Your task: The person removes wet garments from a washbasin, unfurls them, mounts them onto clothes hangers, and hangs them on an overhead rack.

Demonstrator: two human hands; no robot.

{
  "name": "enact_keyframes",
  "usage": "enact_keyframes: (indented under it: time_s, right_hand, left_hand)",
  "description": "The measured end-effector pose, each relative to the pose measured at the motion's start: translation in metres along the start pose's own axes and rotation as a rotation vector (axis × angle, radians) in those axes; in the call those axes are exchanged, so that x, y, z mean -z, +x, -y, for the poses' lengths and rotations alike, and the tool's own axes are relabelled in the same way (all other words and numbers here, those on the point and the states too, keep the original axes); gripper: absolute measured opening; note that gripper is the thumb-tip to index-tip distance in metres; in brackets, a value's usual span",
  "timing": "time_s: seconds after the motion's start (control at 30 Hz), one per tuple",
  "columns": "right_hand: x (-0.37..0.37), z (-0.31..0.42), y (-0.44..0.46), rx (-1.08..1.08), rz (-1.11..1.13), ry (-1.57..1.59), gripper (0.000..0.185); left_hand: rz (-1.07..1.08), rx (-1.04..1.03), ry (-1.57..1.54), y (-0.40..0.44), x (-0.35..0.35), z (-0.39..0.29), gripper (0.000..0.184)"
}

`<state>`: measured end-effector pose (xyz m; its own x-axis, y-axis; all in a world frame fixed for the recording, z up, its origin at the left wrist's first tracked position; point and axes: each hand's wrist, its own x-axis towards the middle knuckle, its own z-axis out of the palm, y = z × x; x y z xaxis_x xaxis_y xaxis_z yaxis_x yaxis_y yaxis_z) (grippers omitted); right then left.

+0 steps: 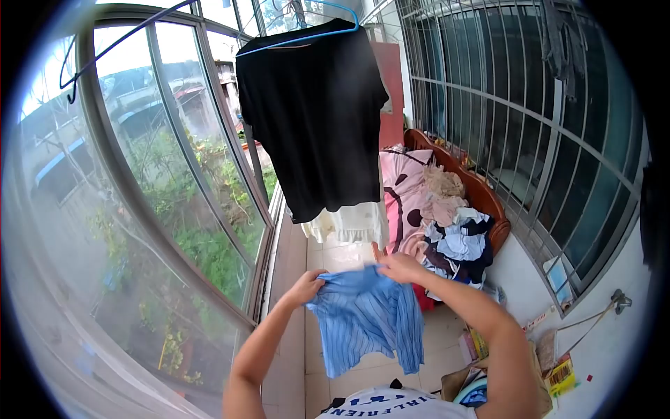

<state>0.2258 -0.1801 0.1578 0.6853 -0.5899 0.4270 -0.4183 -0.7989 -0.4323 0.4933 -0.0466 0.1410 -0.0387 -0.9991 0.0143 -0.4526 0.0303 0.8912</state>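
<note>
A blue striped shirt hangs stretched between my two hands, above the tiled floor. My left hand is closed on its upper left corner. At the upper right, my right hand grips the fabric near the collar, with one finger pointing up. The lower part of the shirt drapes freely, and a sleeve falls on the right. Just beyond my hands hangs a black T-shirt on a blue hanger. Behind it, a white ruffled garment shows below its hem.
To the right, a wooden-framed bed or sofa bears a pink blanket and a heap of clothes. Windows line the left side; a barred window is on the right. A cardboard box stands by my right elbow.
</note>
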Motion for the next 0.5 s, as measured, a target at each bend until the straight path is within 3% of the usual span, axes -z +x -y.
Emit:
enact_keyframes:
  time_s: [0.03,0.07,0.1,0.13,0.17,0.23,0.27,0.3,0.37,0.4,0.5]
  right_hand:
    - [0.002,-0.011,0.004,0.036,0.206,-0.085,0.036]
    - [0.016,-0.01,0.017,-0.03,-0.111,-0.066,0.036]
    - [0.037,-0.013,0.032,-0.152,-0.124,0.09,0.034]
    - [0.056,0.0,0.042,-0.088,-0.212,0.177,0.034]
    - [0.07,0.013,0.052,-0.028,-0.295,0.271,0.034]
    - [0.096,0.03,0.074,-0.005,-0.212,0.174,0.032]
    - [0.109,0.041,0.083,0.029,-0.198,0.037,0.031]
    - [0.119,0.05,0.091,0.016,-0.197,0.019,0.03]
    - [0.131,0.061,0.104,0.021,-0.213,0.111,0.03]
    - [0.137,0.063,0.111,0.076,-0.233,0.101,0.03]
    - [0.144,0.074,0.135,0.149,-0.223,0.258,0.03]
  left_hand:
    - [-0.003,-0.005,0.012,-0.005,0.01,-0.012,0.029]
    - [0.094,0.046,0.056,-0.004,0.022,-0.024,0.032]
    - [0.182,0.085,0.089,0.002,0.029,-0.038,0.035]
    - [0.136,0.224,-0.032,-0.001,0.031,-0.053,0.044]
    - [0.133,0.218,-0.035,0.001,0.036,-0.063,0.044]
    - [0.457,0.062,-0.181,0.01,0.05,-0.09,0.056]
    - [0.494,0.138,-0.241,0.002,0.05,-0.12,0.064]
    - [0.491,0.125,-0.24,0.0,0.051,-0.14,0.064]
    - [0.397,0.035,0.083,-0.002,0.05,-0.161,0.065]
    - [0.247,0.041,0.348,0.005,0.047,-0.157,0.062]
    - [0.151,-0.106,0.199,0.027,0.048,-0.151,0.052]
